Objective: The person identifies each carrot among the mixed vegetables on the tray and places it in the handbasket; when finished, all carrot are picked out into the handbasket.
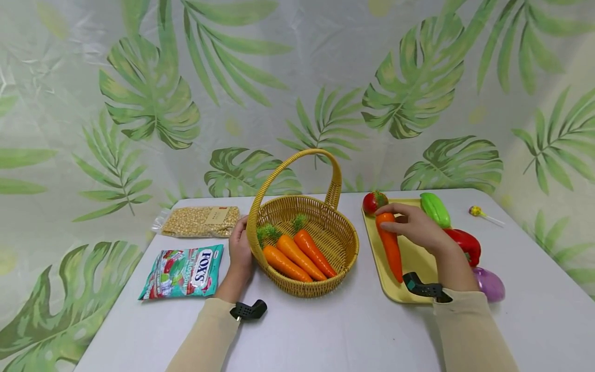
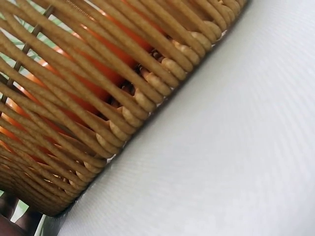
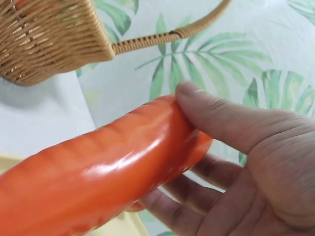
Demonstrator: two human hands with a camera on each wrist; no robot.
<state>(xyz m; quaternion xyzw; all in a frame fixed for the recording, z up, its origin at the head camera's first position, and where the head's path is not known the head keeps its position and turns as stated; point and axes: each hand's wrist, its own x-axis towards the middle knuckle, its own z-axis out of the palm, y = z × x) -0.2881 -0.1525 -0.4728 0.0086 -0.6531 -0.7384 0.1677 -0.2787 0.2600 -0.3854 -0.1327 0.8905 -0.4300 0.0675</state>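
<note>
My right hand (image 1: 412, 225) pinches an orange carrot (image 1: 390, 250) at its thick end, between thumb and fingers. The carrot hangs with its tip toward me over a yellow tray (image 1: 387, 289); its leafy top does not show. My left hand (image 1: 241, 248) grips the left side of a wicker basket (image 1: 304, 290) near the handle's foot, its fingertips partly hidden. Inside the basket lie three carrots (image 1: 297, 250) with green tops, glimpsed as orange through the weave in the left wrist view. In the right wrist view the basket (image 3: 54, 39) stands beyond the held carrot (image 3: 113, 167).
Around the tray are a tomato (image 1: 374, 202), a green vegetable (image 1: 435, 209), a red pepper (image 1: 466, 245) and a purple eggplant (image 1: 490, 284). A lollipop (image 1: 483, 214) lies far right. Left of the basket lie a bag of grains (image 1: 195, 222) and a teal candy bag (image 1: 183, 271).
</note>
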